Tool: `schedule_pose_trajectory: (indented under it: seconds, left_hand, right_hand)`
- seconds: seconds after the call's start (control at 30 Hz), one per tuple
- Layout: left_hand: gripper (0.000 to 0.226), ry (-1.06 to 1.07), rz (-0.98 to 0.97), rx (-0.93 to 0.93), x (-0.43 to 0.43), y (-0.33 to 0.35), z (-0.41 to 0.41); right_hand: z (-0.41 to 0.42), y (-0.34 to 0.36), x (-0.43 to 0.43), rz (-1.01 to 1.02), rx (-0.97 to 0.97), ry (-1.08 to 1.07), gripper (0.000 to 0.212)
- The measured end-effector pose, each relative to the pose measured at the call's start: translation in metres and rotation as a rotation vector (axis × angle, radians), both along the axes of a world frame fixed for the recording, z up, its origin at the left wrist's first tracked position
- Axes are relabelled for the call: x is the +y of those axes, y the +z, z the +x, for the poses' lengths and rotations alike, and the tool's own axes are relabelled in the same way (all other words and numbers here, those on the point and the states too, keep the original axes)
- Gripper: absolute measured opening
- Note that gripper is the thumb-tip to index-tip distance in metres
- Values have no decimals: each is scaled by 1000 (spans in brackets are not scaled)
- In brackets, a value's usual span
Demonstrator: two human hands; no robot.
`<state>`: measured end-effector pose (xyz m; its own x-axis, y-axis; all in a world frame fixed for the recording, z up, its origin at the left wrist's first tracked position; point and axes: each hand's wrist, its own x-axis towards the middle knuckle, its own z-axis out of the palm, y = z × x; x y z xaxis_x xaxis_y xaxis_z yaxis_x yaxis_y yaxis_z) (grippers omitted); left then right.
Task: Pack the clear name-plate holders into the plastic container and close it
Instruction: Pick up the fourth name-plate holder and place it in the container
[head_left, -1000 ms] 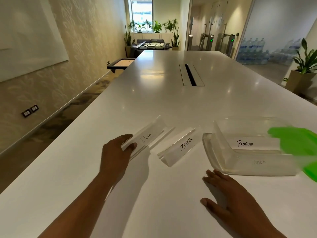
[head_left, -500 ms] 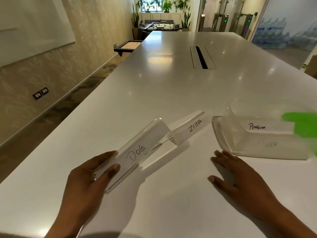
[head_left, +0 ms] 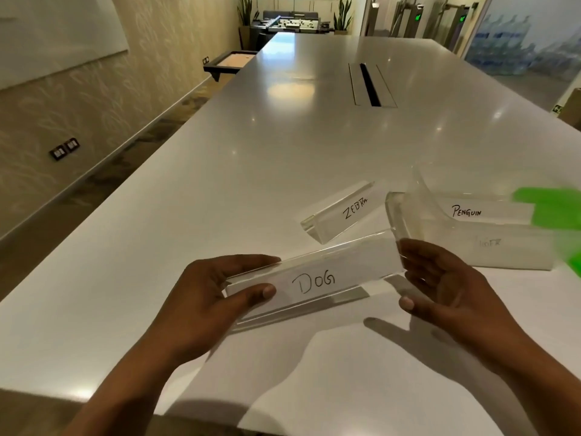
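Note:
My left hand (head_left: 207, 294) grips the left end of a clear name-plate holder marked DOG (head_left: 317, 275), held just above the white table (head_left: 251, 158). At its right end my right hand (head_left: 440, 287) has its fingers spread and touches the end. A second holder marked ZEBRA (head_left: 341, 215) lies on the table behind it. To the right stands the clear plastic container (head_left: 405, 212), open, with a holder marked PENGUIN (head_left: 478, 212) and another faintly lettered one inside. Its green lid (head_left: 556, 212) is at the right edge.
A cable slot (head_left: 371, 84) is set into the table's middle, farther back. The near table edge runs just below my wrists. A wall with sockets (head_left: 64, 148) lies to the left, across a strip of floor.
My left hand has lifted the DOG holder and brought it toward me and to the right. My right hand has left the table and come up to the holder's right end.

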<state>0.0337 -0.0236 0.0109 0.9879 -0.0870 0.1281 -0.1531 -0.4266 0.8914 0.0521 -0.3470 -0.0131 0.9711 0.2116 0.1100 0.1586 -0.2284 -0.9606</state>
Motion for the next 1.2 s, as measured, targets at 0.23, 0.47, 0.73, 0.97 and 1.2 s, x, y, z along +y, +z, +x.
schedule_pose_trajectory:
  seconds: [0.23, 0.47, 0.73, 0.97, 1.2]
  left_hand:
    - [29, -154, -55, -4, -20, 16, 7]
    - [32, -157, -92, -69, -37, 26, 12]
    - [60, -70, -366, -47, -43, 12, 14]
    - [86, -129, -614, 27, -46, 2, 8]
    - [73, -97, -685, -5, -50, 6, 10]
  right_hand:
    - [-7, 13, -2, 338, -14, 75, 72]
    - [-7, 17, -4, 544, -10, 27, 66]
    - [-7, 16, 1, 686, 50, -45, 66]
    - [-7, 19, 8, 911, 101, -58, 78]
    - [-6, 22, 6, 857, 65, -57, 89]
